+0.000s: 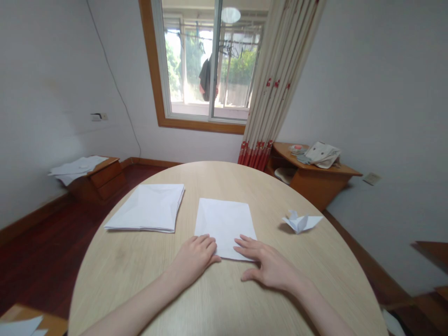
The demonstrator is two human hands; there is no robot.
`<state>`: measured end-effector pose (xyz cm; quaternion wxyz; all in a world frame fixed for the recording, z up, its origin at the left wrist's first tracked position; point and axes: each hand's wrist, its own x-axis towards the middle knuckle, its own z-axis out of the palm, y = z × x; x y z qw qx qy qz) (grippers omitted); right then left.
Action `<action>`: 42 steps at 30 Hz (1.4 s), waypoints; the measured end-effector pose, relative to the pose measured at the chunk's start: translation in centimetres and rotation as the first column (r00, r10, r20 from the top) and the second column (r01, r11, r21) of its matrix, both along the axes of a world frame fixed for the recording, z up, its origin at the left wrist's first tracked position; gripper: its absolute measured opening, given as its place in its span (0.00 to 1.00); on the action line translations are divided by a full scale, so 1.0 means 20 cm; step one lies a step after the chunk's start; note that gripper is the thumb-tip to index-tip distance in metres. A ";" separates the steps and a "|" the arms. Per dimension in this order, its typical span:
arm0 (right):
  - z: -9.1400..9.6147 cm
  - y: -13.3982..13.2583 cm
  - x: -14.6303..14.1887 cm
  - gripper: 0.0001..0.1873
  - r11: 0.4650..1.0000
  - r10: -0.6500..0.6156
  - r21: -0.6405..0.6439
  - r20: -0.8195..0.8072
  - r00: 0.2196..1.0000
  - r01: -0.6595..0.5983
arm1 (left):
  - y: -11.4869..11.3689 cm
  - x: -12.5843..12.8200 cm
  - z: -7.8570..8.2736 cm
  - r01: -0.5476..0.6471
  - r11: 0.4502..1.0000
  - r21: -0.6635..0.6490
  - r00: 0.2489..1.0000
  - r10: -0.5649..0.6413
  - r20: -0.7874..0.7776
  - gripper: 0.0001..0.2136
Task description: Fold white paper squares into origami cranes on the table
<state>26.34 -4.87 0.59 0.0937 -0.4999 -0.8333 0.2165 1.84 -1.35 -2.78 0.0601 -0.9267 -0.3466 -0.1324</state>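
Observation:
A single white sheet of paper (224,224) lies flat on the round wooden table (140,275) in front of me. My left hand (195,256) rests at the sheet's near left corner with its fingers curled under, knuckles touching the paper's edge. My right hand (268,266) lies flat with fingers stretched out, fingertips on the sheet's near right corner. Neither hand holds anything. A stack of white paper (147,206) lies to the left of the sheet. A folded white paper figure (301,222) stands to the right.
Beyond the table stands a window (206,60) with a patterned curtain (276,79). A low wooden cabinet (94,175) with papers on top is at the left wall. A corner shelf (315,172) with a bag is at the right.

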 end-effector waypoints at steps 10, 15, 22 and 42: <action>-0.05 0.01 0.04 0.22 0.989 -0.039 0.141 -0.089 0.995 0.051 | -0.01 0.00 0.05 -0.071 0.995 -0.067 0.996 0.067 -0.064 0.07; -0.06 0.01 0.05 0.15 0.978 -0.026 0.199 -0.156 0.988 0.057 | -0.02 0.00 0.05 -0.077 0.993 -0.089 0.997 0.075 -0.027 0.10; -0.02 0.01 0.04 0.10 0.960 -0.123 0.225 -0.190 0.974 0.165 | -0.03 0.00 0.09 -0.070 0.987 -0.147 0.996 0.077 0.043 0.09; -0.07 0.02 -0.01 0.23 0.572 -0.106 0.792 -0.189 0.976 0.216 | -0.04 0.02 0.04 0.086 0.980 -0.178 0.982 -0.053 0.181 0.06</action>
